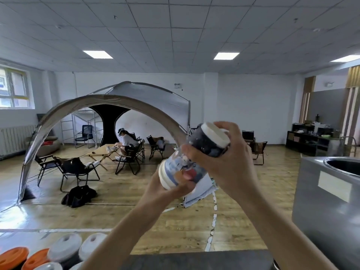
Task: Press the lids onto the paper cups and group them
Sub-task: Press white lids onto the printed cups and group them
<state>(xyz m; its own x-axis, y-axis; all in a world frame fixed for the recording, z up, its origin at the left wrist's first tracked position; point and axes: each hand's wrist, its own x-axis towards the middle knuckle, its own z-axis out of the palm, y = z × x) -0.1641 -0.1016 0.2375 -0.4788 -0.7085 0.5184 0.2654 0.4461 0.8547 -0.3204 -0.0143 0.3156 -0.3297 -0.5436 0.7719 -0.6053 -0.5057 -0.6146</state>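
Both my hands are raised in front of me, well above the table. My left hand grips a light blue patterned paper cup that lies tilted, its white lid pointing left. My right hand grips a dark patterned paper cup tilted the other way, with its white lid up and to the right. The bottoms of the two cups are close together, nearly touching.
At the lower left stand several lidded cups, some with white lids and two with orange lids. The dark table edge runs along the bottom. A steel counter with a round basin is at the right. Beyond are a tent, chairs and a seated person.
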